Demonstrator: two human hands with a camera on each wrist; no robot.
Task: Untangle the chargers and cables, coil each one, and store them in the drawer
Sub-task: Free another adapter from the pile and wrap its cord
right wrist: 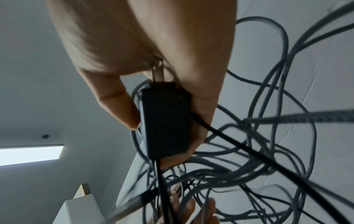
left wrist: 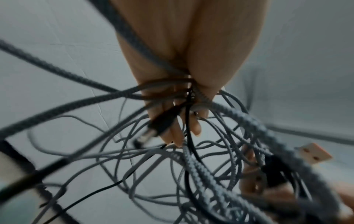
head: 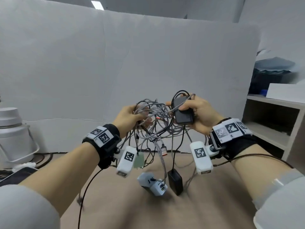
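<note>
A tangle of grey braided and black cables (head: 153,123) hangs in the air between my two hands above the tan table (head: 206,204). My left hand (head: 132,115) grips a bunch of its strands (left wrist: 184,94). My right hand (head: 196,111) holds a black charger brick (head: 184,111), seen with its metal prongs up in the right wrist view (right wrist: 165,121). A white multi-port charger (head: 153,184) and a second black charger (head: 175,181) dangle from the tangle near the tabletop. A red-tipped USB plug (head: 163,150) hangs among the strands. No drawer is in view.
A white board (head: 132,63) stands behind the table. At the left sit a white pot (head: 13,136) and a dark phone (head: 18,175). A shelf unit (head: 272,123) with a white box (head: 287,91) stands at the right. My own wrist cables (head: 89,184) trail over the table.
</note>
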